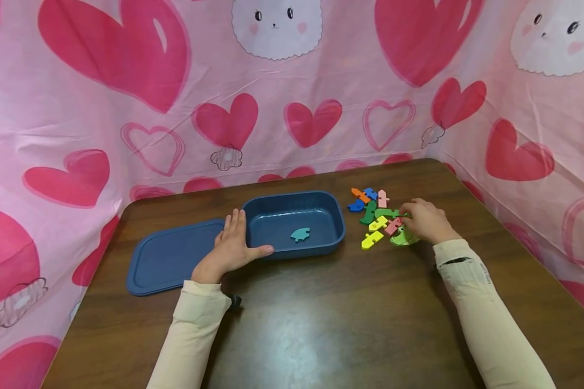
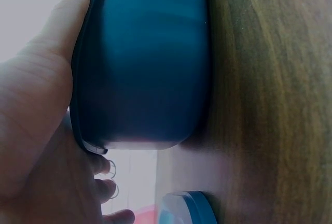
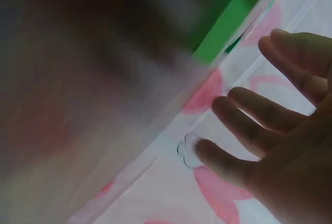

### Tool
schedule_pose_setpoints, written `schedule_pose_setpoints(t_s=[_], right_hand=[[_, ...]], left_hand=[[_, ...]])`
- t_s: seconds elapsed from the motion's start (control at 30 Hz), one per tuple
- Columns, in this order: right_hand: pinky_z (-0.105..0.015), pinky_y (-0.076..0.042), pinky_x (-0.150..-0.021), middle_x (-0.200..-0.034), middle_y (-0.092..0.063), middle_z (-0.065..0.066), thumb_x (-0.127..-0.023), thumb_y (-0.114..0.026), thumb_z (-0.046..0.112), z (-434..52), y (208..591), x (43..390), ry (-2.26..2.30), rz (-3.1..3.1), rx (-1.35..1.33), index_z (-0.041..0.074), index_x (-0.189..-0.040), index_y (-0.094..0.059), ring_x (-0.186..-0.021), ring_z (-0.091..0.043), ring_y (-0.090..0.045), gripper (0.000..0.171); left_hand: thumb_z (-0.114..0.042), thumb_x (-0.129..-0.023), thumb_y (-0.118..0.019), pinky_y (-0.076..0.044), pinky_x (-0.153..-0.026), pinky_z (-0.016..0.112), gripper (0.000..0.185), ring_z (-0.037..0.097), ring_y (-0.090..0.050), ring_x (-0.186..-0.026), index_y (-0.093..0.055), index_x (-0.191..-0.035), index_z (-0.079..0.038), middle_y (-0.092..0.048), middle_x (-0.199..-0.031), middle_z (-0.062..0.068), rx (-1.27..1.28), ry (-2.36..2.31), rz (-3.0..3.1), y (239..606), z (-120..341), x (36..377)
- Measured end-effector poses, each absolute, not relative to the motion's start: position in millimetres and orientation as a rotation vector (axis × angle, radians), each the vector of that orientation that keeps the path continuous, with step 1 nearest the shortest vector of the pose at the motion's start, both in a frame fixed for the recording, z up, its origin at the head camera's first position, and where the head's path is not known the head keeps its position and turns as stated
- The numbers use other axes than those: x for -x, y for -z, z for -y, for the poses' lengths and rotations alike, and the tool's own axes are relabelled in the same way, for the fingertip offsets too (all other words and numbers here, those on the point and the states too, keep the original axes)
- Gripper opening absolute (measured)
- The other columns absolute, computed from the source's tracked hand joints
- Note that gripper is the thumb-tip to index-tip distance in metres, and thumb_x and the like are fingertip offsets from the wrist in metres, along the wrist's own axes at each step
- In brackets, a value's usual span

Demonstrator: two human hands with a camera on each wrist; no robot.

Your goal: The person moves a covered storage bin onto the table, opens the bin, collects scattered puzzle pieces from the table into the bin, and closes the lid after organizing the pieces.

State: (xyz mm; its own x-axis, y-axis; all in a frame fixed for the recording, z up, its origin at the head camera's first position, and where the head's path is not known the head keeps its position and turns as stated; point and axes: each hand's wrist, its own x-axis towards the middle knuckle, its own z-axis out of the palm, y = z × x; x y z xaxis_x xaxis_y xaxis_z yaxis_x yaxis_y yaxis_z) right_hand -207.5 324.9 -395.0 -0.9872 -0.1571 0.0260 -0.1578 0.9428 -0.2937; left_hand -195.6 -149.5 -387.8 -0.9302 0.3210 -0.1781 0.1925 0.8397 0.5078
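My left hand (image 1: 230, 247) rests against the left end of a dark blue plastic box (image 1: 316, 249), its fingers straight and its thumb along the front rim. Inside the box lies one teal puzzle piece (image 1: 300, 234). Over a pile of colourful puzzle pieces (image 1: 379, 223) on the right hovers my right hand (image 1: 429, 220), fingers bent downward. Beneath it are a light green piece with an eye (image 1: 403, 237) and a pink-red piece (image 1: 392, 225). In the right wrist view the fingers (image 3: 249, 120) are loosely bent and apart, with a green shape (image 3: 228, 27) beyond them.
A flat blue lid (image 1: 170, 259) lies left of the box, partly behind my left hand. The brown wooden table (image 1: 292, 324) meets a pink cloth with hearts (image 1: 311, 121) at its back and sides.
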Motion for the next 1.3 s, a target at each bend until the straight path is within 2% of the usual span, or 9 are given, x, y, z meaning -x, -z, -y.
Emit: schedule_pose_setpoints(t_s=[0.17, 0.37, 0.47, 0.67, 0.87, 1.03, 1.3], right_hand=[[-0.07, -0.042, -0.09, -0.122, -0.057, -0.032, -0.093, -0.066, 0.008, -336.8, 398.3, 200.9, -0.488, 3.123, -0.299, -0.004, -0.111, -0.067, -0.112, -0.051, -0.054, 0.021], [-0.06, -0.047, -0.08, -0.099, -0.062, -0.021, -0.092, -0.068, 0.009, -340.3, 400.4, 198.1, -0.473, 3.112, -0.325, -0.001, -0.096, -0.067, -0.091, -0.039, -0.059, 0.011], [-0.058, -0.048, -0.076, -0.091, -0.064, -0.015, -0.092, -0.065, 0.008, -341.3, 400.1, 198.4, -0.474, 3.111, -0.317, 0.0, -0.094, -0.068, -0.084, -0.035, -0.059, 0.008], [-0.059, -0.049, -0.075, -0.094, -0.067, -0.014, -0.094, -0.067, 0.016, -336.0, 400.8, 199.9, -0.457, 3.162, -0.265, 0.002, -0.104, -0.069, -0.084, -0.034, -0.06, 0.018], [-0.048, -0.047, -0.066, -0.084, -0.062, -0.009, -0.092, -0.067, 0.021, -324.5, 396.7, 200.3, -0.431, 3.246, -0.242, 0.001, -0.1, -0.069, -0.075, -0.028, -0.054, 0.022], [-0.052, -0.049, -0.074, -0.093, -0.064, -0.011, -0.091, -0.068, 0.023, -316.9, 395.7, 197.8, -0.42, 3.273, -0.283, 0.0, -0.114, -0.069, -0.08, -0.028, -0.055, 0.032], [-0.051, -0.05, -0.074, -0.089, -0.062, -0.01, -0.089, -0.073, 0.015, -315.1, 397.9, 190.4, -0.369, 3.174, -0.467, 0.003, -0.102, -0.069, -0.077, -0.027, -0.056, 0.019]], left_hand=[[-0.076, -0.08, -0.065, -0.002, -0.115, 0.067, 0.131, 0.037, 0.016, -0.151, 0.012, -0.16, -0.005, 0.018, -0.166, 0.013, -0.396, -0.737, -2.754, 385.3, 148.3, 194.9], [-0.076, -0.08, -0.064, -0.002, -0.115, 0.067, 0.131, 0.037, 0.016, -0.151, 0.012, -0.16, -0.005, 0.018, -0.166, 0.014, -0.398, -0.731, -2.751, 386.1, 148.2, 195.3], [-0.076, -0.08, -0.064, -0.002, -0.115, 0.067, 0.131, 0.038, 0.015, -0.151, 0.011, -0.16, -0.004, 0.016, -0.167, 0.015, -0.397, -0.731, -2.753, 386.9, 148.1, 195.5], [-0.076, -0.08, -0.065, -0.001, -0.114, 0.068, 0.131, 0.039, 0.014, -0.151, 0.012, -0.16, -0.005, 0.015, -0.167, 0.016, -0.395, -0.746, -2.753, 388.1, 148.8, 195.8], [-0.077, -0.08, -0.063, -0.002, -0.114, 0.068, 0.131, 0.039, 0.014, -0.151, 0.011, -0.16, -0.004, 0.014, -0.167, 0.017, -0.397, -0.722, -2.766, 388.7, 149.7, 196.2], [-0.077, -0.081, -0.064, -0.003, -0.115, 0.067, 0.131, 0.039, 0.014, -0.151, 0.011, -0.16, -0.004, 0.015, -0.167, 0.017, -0.399, -0.729, -2.766, 387.5, 149.5, 195.2], [-0.076, -0.081, -0.064, -0.002, -0.114, 0.068, 0.131, 0.04, 0.013, -0.151, 0.011, -0.16, -0.004, 0.014, -0.167, 0.018, -0.401, -0.736, -2.76, 386.8, 149.1, 195.1]])
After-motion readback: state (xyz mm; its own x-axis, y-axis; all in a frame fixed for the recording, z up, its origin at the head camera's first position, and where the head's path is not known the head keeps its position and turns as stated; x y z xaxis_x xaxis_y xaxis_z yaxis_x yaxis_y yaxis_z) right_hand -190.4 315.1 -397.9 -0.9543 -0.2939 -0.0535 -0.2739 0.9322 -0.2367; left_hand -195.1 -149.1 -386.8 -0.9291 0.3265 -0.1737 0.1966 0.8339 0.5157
